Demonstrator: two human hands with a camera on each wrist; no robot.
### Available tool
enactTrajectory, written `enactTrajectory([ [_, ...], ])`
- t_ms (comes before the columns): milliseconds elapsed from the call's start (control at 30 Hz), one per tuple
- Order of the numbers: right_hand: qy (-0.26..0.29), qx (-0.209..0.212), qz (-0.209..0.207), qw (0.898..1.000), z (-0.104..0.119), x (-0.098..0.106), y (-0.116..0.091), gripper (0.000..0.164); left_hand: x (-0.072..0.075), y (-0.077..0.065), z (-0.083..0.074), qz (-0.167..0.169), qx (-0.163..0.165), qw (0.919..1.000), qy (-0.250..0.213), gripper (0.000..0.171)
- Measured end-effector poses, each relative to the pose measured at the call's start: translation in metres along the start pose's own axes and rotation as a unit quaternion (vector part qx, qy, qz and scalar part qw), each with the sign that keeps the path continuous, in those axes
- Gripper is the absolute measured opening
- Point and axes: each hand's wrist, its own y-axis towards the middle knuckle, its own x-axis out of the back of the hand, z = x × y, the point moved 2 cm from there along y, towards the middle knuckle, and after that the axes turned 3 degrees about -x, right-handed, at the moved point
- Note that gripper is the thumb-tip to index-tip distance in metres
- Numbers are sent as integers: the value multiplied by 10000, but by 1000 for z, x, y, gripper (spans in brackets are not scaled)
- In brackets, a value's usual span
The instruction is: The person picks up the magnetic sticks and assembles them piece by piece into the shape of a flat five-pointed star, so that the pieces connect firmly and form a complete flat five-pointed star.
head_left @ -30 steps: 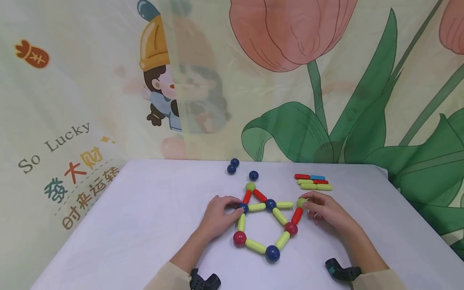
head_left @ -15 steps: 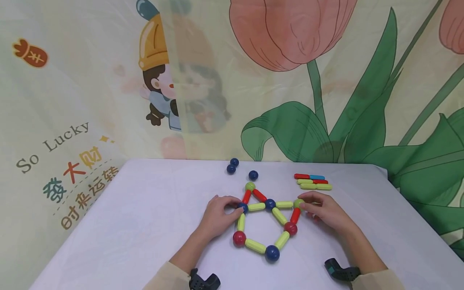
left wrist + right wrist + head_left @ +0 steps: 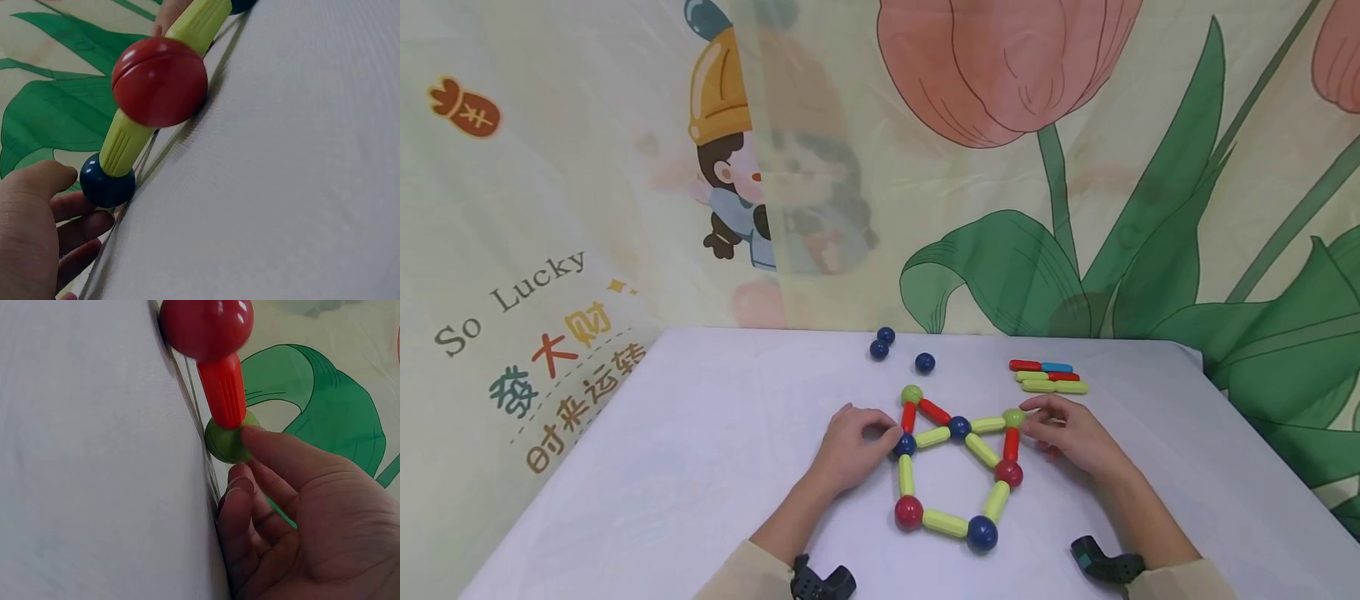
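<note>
A flat frame of coloured magnetic rods and balls lies on the table; its front rod is yellow-green (image 3: 945,523). My left hand (image 3: 853,446) is at the frame's left blue ball (image 3: 905,444); the left wrist view shows the thumb just off this ball and the other fingers loosely bent beside and behind it. At the right corner, my right hand (image 3: 1071,433) pinches the edge of a green ball (image 3: 1013,418) between thumb and forefinger. That ball joins a red rod (image 3: 1011,445) and a yellow-green rod (image 3: 988,425). Another green ball (image 3: 912,394) tops the red-sided triangle.
Loose blue balls (image 3: 925,362) lie behind the frame. Spare rods (image 3: 1054,387) in red, blue and yellow-green are laid in rows at the back right. A printed cloth (image 3: 827,167) hangs behind the white table (image 3: 700,467).
My right hand has brought the green ball left against the yellow-green rod's free end. The frame's front and left side have shifted slightly toward me and right, and my left thumb has come off the blue ball.
</note>
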Motion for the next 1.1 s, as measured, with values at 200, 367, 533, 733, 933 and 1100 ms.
enactTrajectory([
  [200,341,-40,195,9992,2,-3,0,36,0,-1,-2,138,176,9995,-232,13],
  [367,351,138,527,9979,4,-4,0,34,1,-2,-5,43,394,9983,-429,44],
  [533,220,354,1106,9930,9,-7,-1,44,1,-2,-7,92,208,9993,-280,68],
  [733,-42,541,1407,9886,17,-13,-4,47,1,-2,-5,-54,45,9994,-329,47],
  [933,-222,487,1076,9928,19,-18,-5,40,2,-1,-3,-315,190,9993,-29,23],
  [1100,-467,439,794,9948,23,-24,-5,35,0,-2,-4,-80,-89,9992,382,19],
])
